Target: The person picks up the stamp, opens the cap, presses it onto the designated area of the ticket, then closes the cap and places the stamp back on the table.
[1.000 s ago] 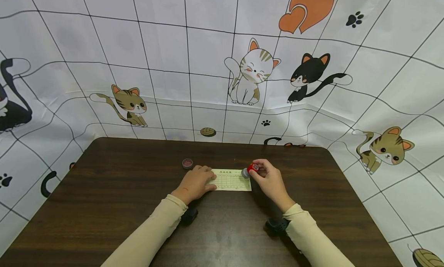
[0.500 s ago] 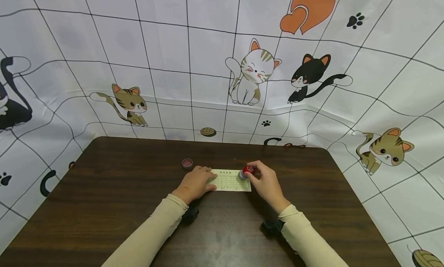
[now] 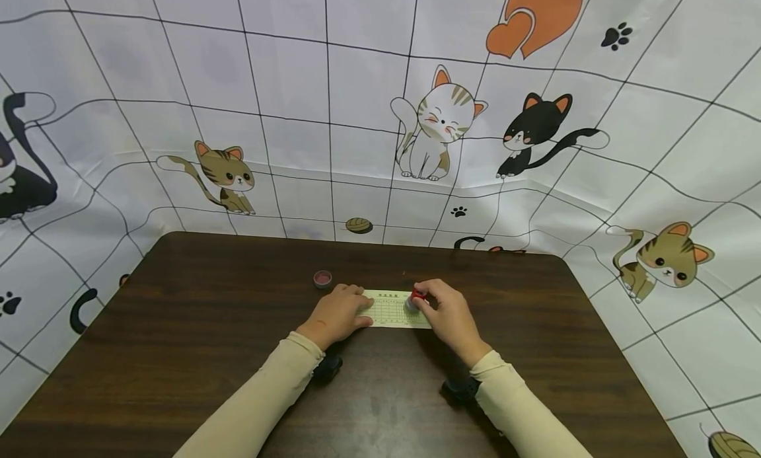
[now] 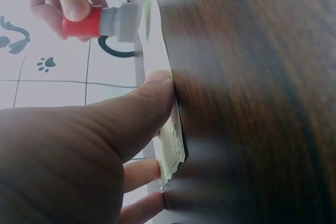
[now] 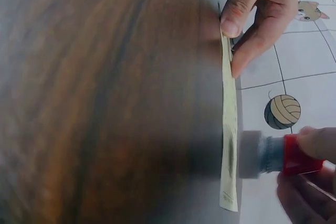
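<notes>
A pale yellow printed form (image 3: 389,312), a thin slip with a grid, lies flat on the dark table. My left hand (image 3: 334,317) presses its left end with thumb and fingers spread and fairly straight. Over the right part of the form, my right hand (image 3: 453,317) pinches the red handle of a stamp (image 5: 302,155) between thumb and fingers. The stamp's grey lower end faces the paper; in the right wrist view a narrow gap shows between them. In the left wrist view, the left thumb (image 4: 149,95) rests on the slip's near edge.
A small round grey-rimmed container (image 3: 323,279) with red inside stands behind the left hand. The brown wooden table (image 3: 208,352) reaches back to a white sheet (image 3: 285,68) printed with grid lines and cartoon cats.
My right hand has moved left over the form with the stamp, turning it more upright. The left hand has stayed in place on the paper.
</notes>
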{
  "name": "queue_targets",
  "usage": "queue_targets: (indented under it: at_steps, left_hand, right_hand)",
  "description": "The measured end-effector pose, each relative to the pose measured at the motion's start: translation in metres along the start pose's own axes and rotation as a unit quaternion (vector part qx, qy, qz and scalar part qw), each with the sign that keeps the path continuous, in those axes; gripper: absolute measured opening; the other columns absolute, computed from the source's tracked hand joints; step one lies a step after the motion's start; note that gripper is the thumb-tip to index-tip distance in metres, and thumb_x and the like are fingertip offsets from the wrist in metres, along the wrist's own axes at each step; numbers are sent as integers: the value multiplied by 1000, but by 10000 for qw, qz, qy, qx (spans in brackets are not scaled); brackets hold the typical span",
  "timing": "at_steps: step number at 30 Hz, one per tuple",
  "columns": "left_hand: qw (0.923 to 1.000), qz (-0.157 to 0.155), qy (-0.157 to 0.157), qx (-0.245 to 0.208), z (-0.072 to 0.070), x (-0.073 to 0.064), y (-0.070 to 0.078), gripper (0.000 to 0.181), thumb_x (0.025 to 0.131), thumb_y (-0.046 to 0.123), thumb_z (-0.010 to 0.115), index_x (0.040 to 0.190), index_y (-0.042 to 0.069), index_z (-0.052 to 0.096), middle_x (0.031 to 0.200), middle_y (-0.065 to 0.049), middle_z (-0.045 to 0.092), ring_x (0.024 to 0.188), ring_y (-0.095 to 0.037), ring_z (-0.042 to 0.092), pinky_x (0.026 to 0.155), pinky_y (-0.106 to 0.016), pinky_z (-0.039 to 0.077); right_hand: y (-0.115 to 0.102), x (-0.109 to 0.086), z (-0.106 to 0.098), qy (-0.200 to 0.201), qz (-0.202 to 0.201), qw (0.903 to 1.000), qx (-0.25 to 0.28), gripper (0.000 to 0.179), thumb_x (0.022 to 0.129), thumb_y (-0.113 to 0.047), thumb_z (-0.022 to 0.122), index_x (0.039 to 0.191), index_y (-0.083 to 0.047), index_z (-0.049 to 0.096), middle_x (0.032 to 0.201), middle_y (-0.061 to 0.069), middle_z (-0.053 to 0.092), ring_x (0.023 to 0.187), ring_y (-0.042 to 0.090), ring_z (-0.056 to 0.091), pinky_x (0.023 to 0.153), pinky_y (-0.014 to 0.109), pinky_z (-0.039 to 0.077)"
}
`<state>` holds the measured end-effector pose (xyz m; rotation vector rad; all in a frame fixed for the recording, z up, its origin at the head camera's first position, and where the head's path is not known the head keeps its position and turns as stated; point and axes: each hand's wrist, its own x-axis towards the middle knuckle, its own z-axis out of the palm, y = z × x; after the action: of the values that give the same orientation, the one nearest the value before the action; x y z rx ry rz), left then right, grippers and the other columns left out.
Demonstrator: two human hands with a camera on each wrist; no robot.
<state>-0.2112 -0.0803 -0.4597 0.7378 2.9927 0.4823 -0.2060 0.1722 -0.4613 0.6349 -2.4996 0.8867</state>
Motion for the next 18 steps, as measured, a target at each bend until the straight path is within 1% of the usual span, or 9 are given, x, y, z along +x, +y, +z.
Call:
queue_targets:
  at_steps: [3, 6, 9, 11, 14, 18]
  left_hand:
    - [10000, 19, 11, -35, 1, 0, 0, 43, 95, 35, 75, 133, 14, 72, 141, -14, 61, 132, -40, 53, 102, -53, 51]
    - [10000, 36, 42, -74, 0, 0, 1, 42, 95, 35, 75, 132, 14, 73, 139, -15, 62, 130, -40, 53, 102, -54, 51]
    - [9999, 36, 78, -96, 0, 0, 1, 42, 95, 34, 75, 132, 13, 73, 138, -14, 62, 130, -39, 54, 103, -53, 50]
    - [9999, 22, 91, -112, -1, 0, 1, 42, 95, 34, 75, 132, 14, 73, 138, -14, 62, 130, -39, 53, 103, -53, 50]
    - [9998, 10, 94, -158, -1, 0, 1, 42, 95, 34, 75, 132, 13, 73, 138, -14, 62, 131, -39, 53, 104, -53, 50]
    - [9998, 1, 77, -188, 0, -1, 0, 42, 95, 33, 76, 132, 13, 72, 138, -15, 62, 131, -39, 53, 104, -53, 49]
  right_hand:
    - [-2, -1, 2, -181, 13, 9996, -194, 25, 86, -7, 84, 110, -6, 77, 105, 4, 74, 84, 17, 67, 73, 38, 57]
    - [-4, 0, 4, -326, 54, 9989, -343, 18, 86, -7, 84, 102, -9, 76, 106, 3, 74, 78, 14, 63, 67, 34, 52]
    - [-7, 2, 3, -415, 78, 9982, -415, 14, 87, -7, 83, 94, -13, 72, 106, 4, 74, 77, 13, 62, 66, 33, 51]
    - [-9, 3, 2, -459, 86, 9979, -442, 15, 87, -7, 83, 92, -14, 71, 106, 4, 73, 77, 13, 62, 66, 34, 51]
    - [-9, 4, 1, -529, 123, 9974, -475, 15, 87, -7, 83, 91, -14, 71, 102, 3, 73, 76, 13, 62, 66, 34, 52]
    - [-9, 5, 2, -613, 169, 9967, -501, 14, 88, -6, 83, 95, -13, 72, 99, 3, 72, 80, 15, 65, 69, 37, 55]
